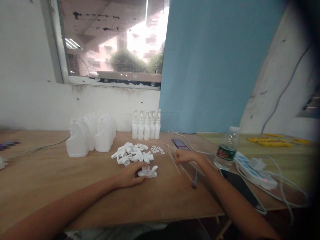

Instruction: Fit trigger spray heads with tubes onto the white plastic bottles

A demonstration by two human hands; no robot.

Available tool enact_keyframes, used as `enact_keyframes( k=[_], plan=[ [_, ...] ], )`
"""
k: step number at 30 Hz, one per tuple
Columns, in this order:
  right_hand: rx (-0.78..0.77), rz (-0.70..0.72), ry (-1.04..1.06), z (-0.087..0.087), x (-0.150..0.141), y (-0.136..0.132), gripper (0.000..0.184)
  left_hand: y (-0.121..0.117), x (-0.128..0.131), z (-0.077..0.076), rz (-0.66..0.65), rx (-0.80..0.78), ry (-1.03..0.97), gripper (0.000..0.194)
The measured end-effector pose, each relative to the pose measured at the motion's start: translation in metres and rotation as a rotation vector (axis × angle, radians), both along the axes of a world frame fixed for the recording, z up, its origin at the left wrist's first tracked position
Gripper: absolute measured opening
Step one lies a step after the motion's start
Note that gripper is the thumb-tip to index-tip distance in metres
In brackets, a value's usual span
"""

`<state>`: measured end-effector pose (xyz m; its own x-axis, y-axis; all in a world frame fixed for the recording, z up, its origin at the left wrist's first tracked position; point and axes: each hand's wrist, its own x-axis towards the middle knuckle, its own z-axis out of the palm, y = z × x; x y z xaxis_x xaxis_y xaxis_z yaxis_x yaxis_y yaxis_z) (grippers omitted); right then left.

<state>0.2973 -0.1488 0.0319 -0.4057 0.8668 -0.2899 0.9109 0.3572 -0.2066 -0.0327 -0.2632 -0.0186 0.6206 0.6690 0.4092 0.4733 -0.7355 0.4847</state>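
My left hand (133, 175) is closed around a white trigger sprayer head (148, 172), resting it on the wooden table. Just behind it lies a heap of white sprayer heads (136, 154). Small white ring washers (158, 149) are scattered to the right of the heap. With its fingers curled down and together, my right hand (184, 156) is over several thin white tubes (172, 159). Its fingertips are partly hidden, so whether they pinch a tube does not show. A small tool with a dark reddish end (194, 181) lies nearer to me, beside the tubes.
Large white jugs (77, 141) stand at the back left, and slim white spray bottles (147, 128) by the wall. A phone (180, 144) lies beyond my right hand. To the right are a water bottle (226, 151), a tablet (241, 188) and a power strip (257, 173) with cables.
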Motion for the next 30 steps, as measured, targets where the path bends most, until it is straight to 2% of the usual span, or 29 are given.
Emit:
enact_keyframes(
  k=[4, 6, 8, 10, 13, 16, 19, 21, 25, 27, 30],
  plan=[
    [0.131, -0.023, -0.012, 0.0, -0.006, -0.001, 0.016, 0.0, 0.001, -0.002, 0.004, -0.041, -0.031, 0.035],
    [0.208, -0.041, 0.049, 0.002, -0.007, 0.0, 0.017, 0.001, 0.001, -0.003, -0.001, -0.058, -0.068, 0.041],
    [0.265, -0.052, 0.207, 0.006, -0.008, 0.0, 0.015, 0.002, 0.001, -0.003, 0.002, -0.082, -0.087, 0.046],
    [0.254, -0.054, 0.45, 0.012, -0.013, -0.003, 0.013, 0.002, 0.002, -0.002, 0.01, -0.108, -0.071, 0.044],
    [0.12, -0.007, 0.839, 0.02, -0.034, -0.015, 0.016, 0.0, 0.002, 0.002, 0.013, -0.107, -0.033, 0.037],
    [0.016, 0.116, 1.194, 0.022, -0.07, -0.032, 0.015, -0.004, 0.003, 0.007, 0.022, -0.088, -0.027, 0.036],
    [-0.197, 0.186, 1.475, 0.018, -0.109, -0.048, 0.006, -0.006, 0.004, 0.009, 0.009, -0.095, -0.039, 0.034],
    [-0.38, 0.164, 1.652, 0.015, -0.13, -0.055, 0.002, -0.006, 0.004, 0.008, -0.007, -0.093, -0.047, 0.033],
    [-0.745, 0.067, 1.769, 0.017, -0.154, -0.062, 0.004, -0.002, 0.002, 0.003, -0.035, -0.078, -0.035, 0.034],
    [-0.81, 0.045, 1.782, 0.019, -0.161, -0.063, 0.012, 0.001, 0.001, 0.002, -0.045, -0.066, -0.043, 0.036],
    [-0.791, -0.001, 1.788, 0.015, -0.171, -0.066, 0.034, 0.003, 0.0, 0.0, -0.044, -0.058, -0.02, 0.036]
  ],
)
